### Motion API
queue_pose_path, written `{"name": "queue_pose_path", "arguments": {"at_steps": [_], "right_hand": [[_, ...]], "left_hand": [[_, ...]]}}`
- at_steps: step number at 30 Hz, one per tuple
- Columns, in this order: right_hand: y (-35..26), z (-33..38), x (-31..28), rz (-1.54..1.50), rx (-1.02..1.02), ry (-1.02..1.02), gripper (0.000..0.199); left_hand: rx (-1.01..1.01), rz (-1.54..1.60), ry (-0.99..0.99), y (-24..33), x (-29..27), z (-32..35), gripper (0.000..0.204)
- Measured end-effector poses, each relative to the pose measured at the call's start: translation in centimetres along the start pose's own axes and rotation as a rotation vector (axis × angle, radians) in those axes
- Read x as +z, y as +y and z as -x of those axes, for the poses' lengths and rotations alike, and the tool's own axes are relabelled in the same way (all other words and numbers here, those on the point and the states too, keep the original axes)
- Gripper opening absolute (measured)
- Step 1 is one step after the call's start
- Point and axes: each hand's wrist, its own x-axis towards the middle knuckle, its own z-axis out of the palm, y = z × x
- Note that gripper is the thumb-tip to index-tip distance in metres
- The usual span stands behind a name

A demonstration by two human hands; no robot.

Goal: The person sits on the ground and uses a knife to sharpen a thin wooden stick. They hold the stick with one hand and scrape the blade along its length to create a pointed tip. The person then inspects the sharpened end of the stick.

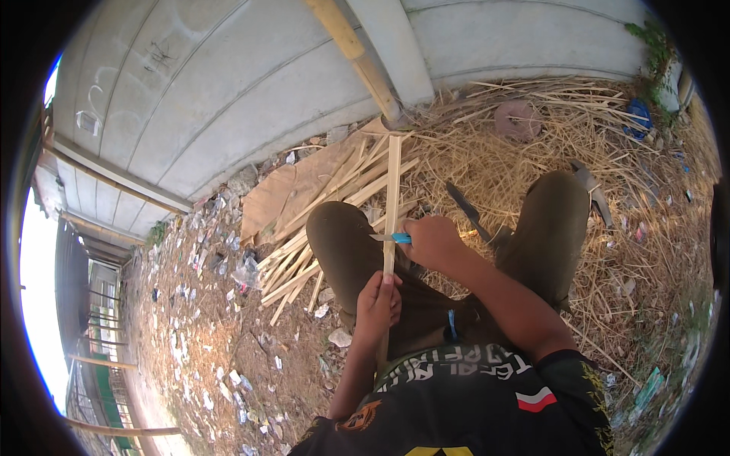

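Note:
A long pale strip of split bamboo (393, 182) stands lengthwise in front of me, its near end running down toward my shirt. My left hand (376, 304) is closed around its lower part, thumb lying along the face. In my right hand (435, 243) is a cutter knife (401, 238) with a blue handle. Its blade lies across the strip a little above my left hand, pointing left. Both hands work between my bent knees.
Many cut strips (304, 254) lie heaped beyond my left knee, partly on a brown sheet (266, 194). A dark-bladed knife (465, 205) and a metal tool (593, 194) rest among shavings (471, 163). Behind stand a concrete wall (251, 76) and a bamboo pole (353, 53).

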Motion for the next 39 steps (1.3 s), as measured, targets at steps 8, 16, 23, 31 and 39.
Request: {"name": "queue_pose_path", "arguments": {"at_steps": [8,16,23,31,39], "right_hand": [[1.0,-0.1,1.2,-0.002,0.016,-0.051,0.029],[1.3,-0.9,-1.3,-0.615,0.05,-0.007,0.037],[0.5,-1.2,-1.6,-0.331,0.244,0.022,0.031],[1.0,-1.4,-0.6,-0.215,0.347,-0.019,0.03],[0.7,-1.3,-0.3,-0.161,0.415,-0.129,0.03]], "left_hand": [[-0.007,0.046,0.01,0.0,-0.1,0.1,0.027],[0.005,0.111,-0.02,-0.4,-0.7,0.0,0.028],[0.024,0.062,0.011,-0.8,-0.4,0.0,0.029],[0.032,-0.007,0.006,-0.8,0.1,0.1,0.028],[0.03,-0.051,0.019,-1.2,-0.1,0.1,0.027]]}}
